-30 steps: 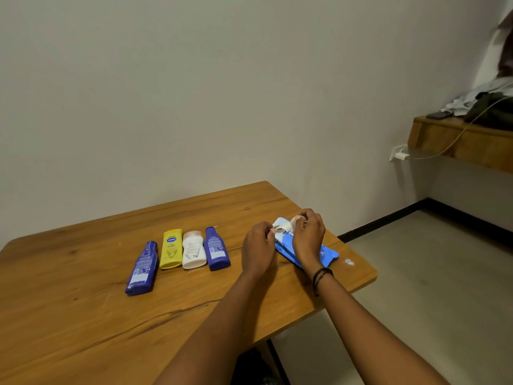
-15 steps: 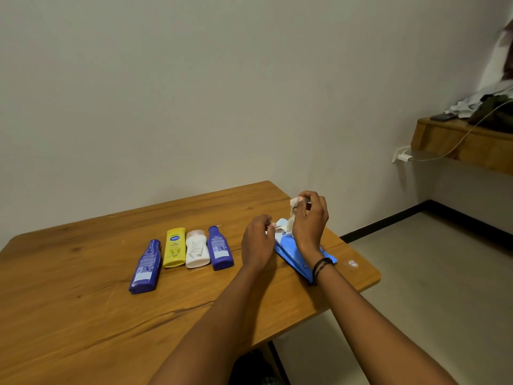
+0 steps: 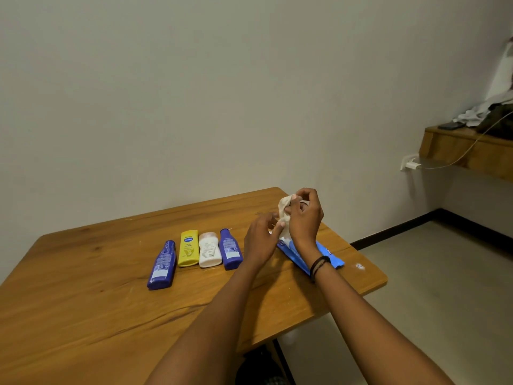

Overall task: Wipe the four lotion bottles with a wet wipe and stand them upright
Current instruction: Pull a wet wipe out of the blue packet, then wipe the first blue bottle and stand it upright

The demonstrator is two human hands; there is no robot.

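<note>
Four lotion bottles lie flat in a row on the wooden table: a dark blue bottle at the left, a yellow bottle, a white bottle and a second dark blue bottle. To their right lies a blue wet-wipe pack. My right hand pinches a white wet wipe and holds it stretched up out of the pack. My left hand touches the wipe's lower part with its fingertips, just above the pack's opening.
The table's right edge and corner are close to the pack. A small white sticker lies near that corner. At the far right a wooden shelf carries clothes, a phone and a charging cable running to a wall socket.
My right hand has risen, drawing the wipe up out of the pack. My left hand has lifted off the pack towards the wipe. The bottles have not moved.
</note>
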